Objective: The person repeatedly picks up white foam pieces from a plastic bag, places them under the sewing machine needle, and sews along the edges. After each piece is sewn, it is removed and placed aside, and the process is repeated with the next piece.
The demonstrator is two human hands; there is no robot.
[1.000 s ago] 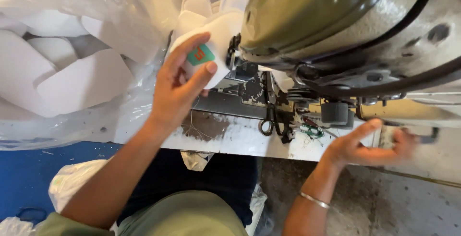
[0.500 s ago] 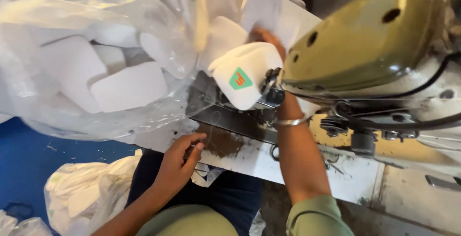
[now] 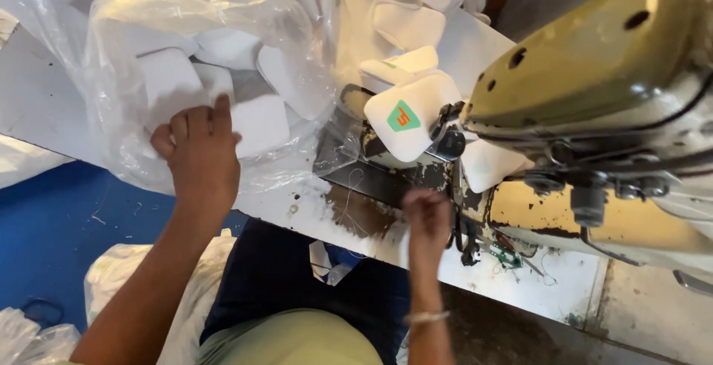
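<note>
Hands are working apart at a worn white desk (image 3: 520, 279) that is carrying an olive-green sewing machine (image 3: 594, 75). The left hand (image 3: 197, 153) is lying palm-down, fingers together and slightly curled, against a clear plastic bag (image 3: 186, 16); it is pressing on the film near the desk's near edge, and whether it is pinching the film cannot be told. The bag is bulging with white foam pieces (image 3: 256, 124) and is sitting toward the desk's left end, spilling over its near edge. The right hand (image 3: 427, 216) is closed into a loose fist at the near edge, just in front of the machine's base; what it is clasping, if anything, cannot be told. A thin bracelet (image 3: 427, 317) is circling that wrist.

A white padded piece (image 3: 412, 116) bearing a green and orange patch is resting at the machine's needle end, touching the black presser parts (image 3: 449, 138), well above the right hand. More white pieces (image 3: 416, 20) are piling up toward the far edge behind it. Brown stained patches are showing on the desk surface (image 3: 360, 213) between the two hands. A blue floor (image 3: 52, 216) is lying below the left end.
</note>
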